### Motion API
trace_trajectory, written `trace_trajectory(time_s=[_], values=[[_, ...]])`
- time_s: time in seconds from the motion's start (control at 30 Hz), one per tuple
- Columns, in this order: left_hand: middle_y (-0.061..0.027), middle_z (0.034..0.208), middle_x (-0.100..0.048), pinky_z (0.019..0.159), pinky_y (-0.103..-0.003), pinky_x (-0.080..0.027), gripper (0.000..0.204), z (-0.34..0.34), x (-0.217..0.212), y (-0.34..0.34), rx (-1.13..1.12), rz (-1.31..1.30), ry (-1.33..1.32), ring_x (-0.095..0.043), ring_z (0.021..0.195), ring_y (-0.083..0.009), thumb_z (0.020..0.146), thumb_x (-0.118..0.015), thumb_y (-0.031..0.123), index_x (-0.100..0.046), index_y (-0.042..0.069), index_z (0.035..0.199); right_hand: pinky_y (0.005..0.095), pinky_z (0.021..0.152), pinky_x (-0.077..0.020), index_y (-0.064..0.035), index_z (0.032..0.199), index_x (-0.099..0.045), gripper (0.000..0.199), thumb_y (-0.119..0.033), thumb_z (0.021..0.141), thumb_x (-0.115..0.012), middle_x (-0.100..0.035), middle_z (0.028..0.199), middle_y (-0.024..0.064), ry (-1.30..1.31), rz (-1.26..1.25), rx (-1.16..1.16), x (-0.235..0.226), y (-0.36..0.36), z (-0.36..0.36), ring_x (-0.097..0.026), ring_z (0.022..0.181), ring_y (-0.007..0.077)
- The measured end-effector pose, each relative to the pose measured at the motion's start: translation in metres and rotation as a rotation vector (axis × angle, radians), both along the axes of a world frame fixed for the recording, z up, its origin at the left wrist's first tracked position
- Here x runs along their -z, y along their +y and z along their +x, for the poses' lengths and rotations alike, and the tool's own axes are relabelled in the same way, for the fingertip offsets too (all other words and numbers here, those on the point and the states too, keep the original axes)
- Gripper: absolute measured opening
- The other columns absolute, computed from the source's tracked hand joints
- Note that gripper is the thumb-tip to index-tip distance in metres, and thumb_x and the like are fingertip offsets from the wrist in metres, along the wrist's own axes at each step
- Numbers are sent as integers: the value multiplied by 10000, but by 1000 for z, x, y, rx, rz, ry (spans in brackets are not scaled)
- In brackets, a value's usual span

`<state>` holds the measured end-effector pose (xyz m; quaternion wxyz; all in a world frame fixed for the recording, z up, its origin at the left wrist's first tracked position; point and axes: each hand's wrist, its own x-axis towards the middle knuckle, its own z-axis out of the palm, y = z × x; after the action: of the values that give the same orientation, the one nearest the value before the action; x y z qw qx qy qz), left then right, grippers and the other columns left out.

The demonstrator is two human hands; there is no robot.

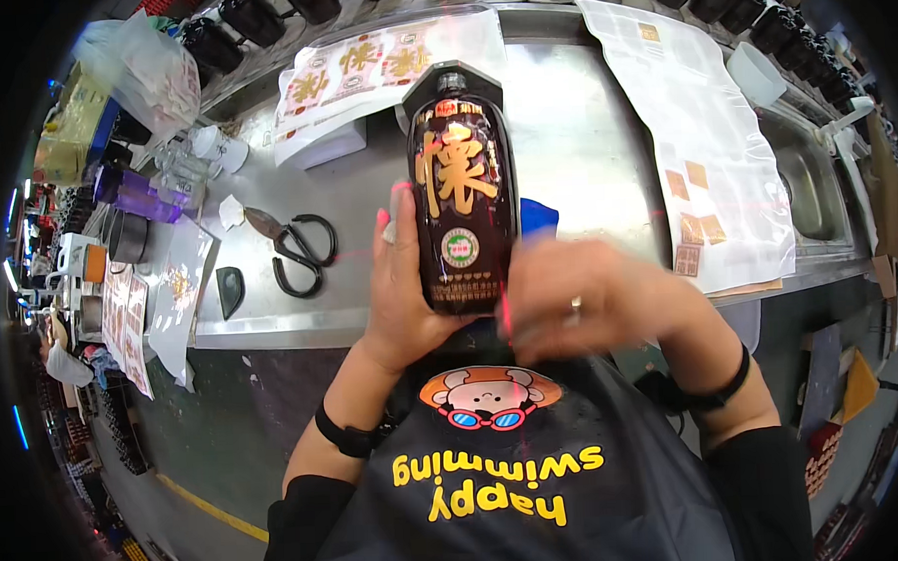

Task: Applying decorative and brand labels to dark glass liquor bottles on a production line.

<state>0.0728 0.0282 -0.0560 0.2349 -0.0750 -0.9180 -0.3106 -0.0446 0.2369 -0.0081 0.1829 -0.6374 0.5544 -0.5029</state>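
A dark bottle (463, 211) with gold lettering sits at the centre, in front of the person's apron (514, 456) at the near edge of a steel bench (551, 89), its neck pointing away. The left hand (400, 302) holds it along its left side and lower end, fingers nearly straight. The right hand (588, 295), blurred, is at the bottle's lower right; how far its fingers are open, and whether they hold anything, cannot be told. Left of the bottle lie black-handled scissors (295, 248) and a small dark scraper (230, 291). Printed sheets (353, 71) lie beyond; right, a white sheet (701, 133) bears brown-gold squares (693, 229) beside a sink (807, 184).
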Motion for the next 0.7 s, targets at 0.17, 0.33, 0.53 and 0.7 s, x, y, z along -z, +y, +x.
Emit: trace_trajectory(time_s=[0.17,0.33,0.53,0.7], values=[[-274,1495,-337,1123,-590,-199,1291,-1,0,-2,31,46,-24,-407,1329,-437,635,-839,522,-103,-86,1503,379,730,-452,-103,928,-665,205,-126,749,-763,-579,807,61,502,-140,567,-12,-5,10,-593,803,256],[-270,1489,-348,1138,-527,-211,1314,-1,-3,-1,20,12,-11,-372,1355,-430,611,-856,521,-106,-84,1504,360,700,-495,-41,937,-663,220,-121,765,-774,-601,807,99,-151,-2,382,-25,-14,-4,-606,754,266],[-254,1456,-408,1115,-617,-176,1290,-1,-6,-3,4,-88,-46,-438,1309,-420,647,-843,486,-68,-87,1503,374,700,-480,-92,951,-687,206,-100,762,-769,-593,777,71,541,-144,357,-20,-12,-9,-602,781,247],[-269,1474,-370,1159,-530,-162,1203,2,-2,-5,12,-12,-104,-368,1359,-434,653,-863,388,-138,-72,1497,365,721,-495,-55,932,-661,185,-54,756,-718,-620,819,91,-175,13,877,-33,-34,-19,-618,829,268]])
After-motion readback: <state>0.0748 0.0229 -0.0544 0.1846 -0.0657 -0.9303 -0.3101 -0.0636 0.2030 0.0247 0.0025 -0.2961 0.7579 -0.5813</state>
